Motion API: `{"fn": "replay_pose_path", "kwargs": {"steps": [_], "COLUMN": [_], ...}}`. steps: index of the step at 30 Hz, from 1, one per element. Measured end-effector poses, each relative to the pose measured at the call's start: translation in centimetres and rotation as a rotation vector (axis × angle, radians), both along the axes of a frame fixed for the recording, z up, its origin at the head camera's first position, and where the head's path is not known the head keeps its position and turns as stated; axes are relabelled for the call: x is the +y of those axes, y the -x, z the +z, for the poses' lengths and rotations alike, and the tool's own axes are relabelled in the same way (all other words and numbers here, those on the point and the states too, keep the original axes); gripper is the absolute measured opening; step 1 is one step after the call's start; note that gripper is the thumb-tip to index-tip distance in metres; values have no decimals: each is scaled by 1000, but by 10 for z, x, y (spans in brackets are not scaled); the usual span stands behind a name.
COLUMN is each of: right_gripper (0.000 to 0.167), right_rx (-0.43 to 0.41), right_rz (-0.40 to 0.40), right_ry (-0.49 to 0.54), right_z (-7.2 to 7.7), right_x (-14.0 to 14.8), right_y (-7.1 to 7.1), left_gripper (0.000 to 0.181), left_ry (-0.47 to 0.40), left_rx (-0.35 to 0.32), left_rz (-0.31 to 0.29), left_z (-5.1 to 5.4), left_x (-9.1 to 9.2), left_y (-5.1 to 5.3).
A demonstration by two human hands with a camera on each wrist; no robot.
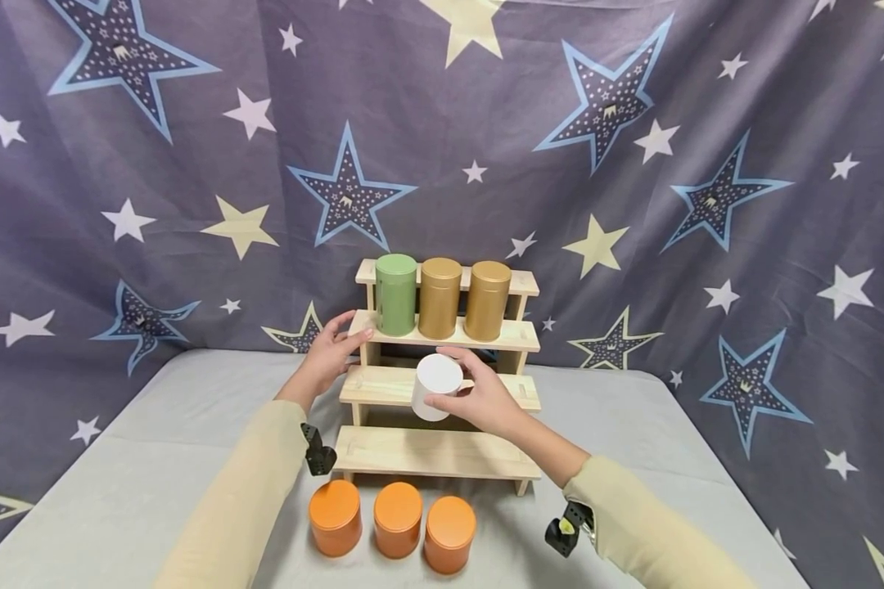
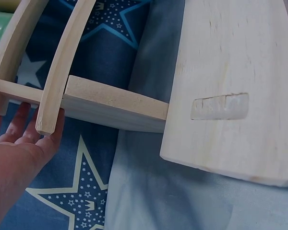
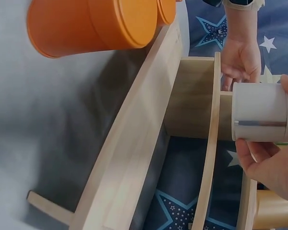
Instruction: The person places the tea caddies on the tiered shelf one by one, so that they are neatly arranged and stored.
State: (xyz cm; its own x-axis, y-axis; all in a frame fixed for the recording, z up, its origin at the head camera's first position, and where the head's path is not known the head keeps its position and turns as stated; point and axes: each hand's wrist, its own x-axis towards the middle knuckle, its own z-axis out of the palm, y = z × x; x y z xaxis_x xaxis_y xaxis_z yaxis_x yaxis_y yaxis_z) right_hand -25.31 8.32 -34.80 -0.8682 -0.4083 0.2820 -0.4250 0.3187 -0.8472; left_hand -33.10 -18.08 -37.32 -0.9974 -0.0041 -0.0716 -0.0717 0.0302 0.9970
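Note:
A stepped wooden rack (image 1: 438, 454) stands on the grey cloth. At its left end my left hand (image 1: 327, 356) grips the second tier from the top, thumb on the board; in the left wrist view the fingers of that hand (image 2: 19, 160) reach under the wood (image 2: 225, 52). My right hand (image 1: 489, 402) holds a white cylindrical container (image 1: 433, 393) between thumb and fingers, in front of the third tier. The right wrist view shows the container (image 3: 259, 103) with a silvery band, pinched by the right hand (image 3: 276, 167). Whether it touches the board I cannot tell.
On the second tier from the top stand a green canister (image 1: 395, 294) and two gold canisters (image 1: 440, 298), (image 1: 488, 301). Three orange canisters (image 1: 335, 517), (image 1: 397, 519), (image 1: 450, 533) are in a row before the rack. A star-patterned curtain (image 1: 442, 106) hangs behind.

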Motion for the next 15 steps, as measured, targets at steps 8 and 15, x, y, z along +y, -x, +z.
{"fn": "replay_pose_path", "kwargs": {"steps": [8, 15], "right_gripper": [65, 65], "right_rx": [27, 41], "right_rz": [-7, -3], "right_ry": [-32, -29], "right_z": [24, 20], "right_x": [-15, -22], "right_y": [-14, -5], "left_gripper": [74, 72], "left_ry": [-16, -21], "left_rx": [2, -5], "left_rz": [-10, -20], "left_z": [3, 13], "left_x": [0, 2], "left_y": [-4, -11]}}
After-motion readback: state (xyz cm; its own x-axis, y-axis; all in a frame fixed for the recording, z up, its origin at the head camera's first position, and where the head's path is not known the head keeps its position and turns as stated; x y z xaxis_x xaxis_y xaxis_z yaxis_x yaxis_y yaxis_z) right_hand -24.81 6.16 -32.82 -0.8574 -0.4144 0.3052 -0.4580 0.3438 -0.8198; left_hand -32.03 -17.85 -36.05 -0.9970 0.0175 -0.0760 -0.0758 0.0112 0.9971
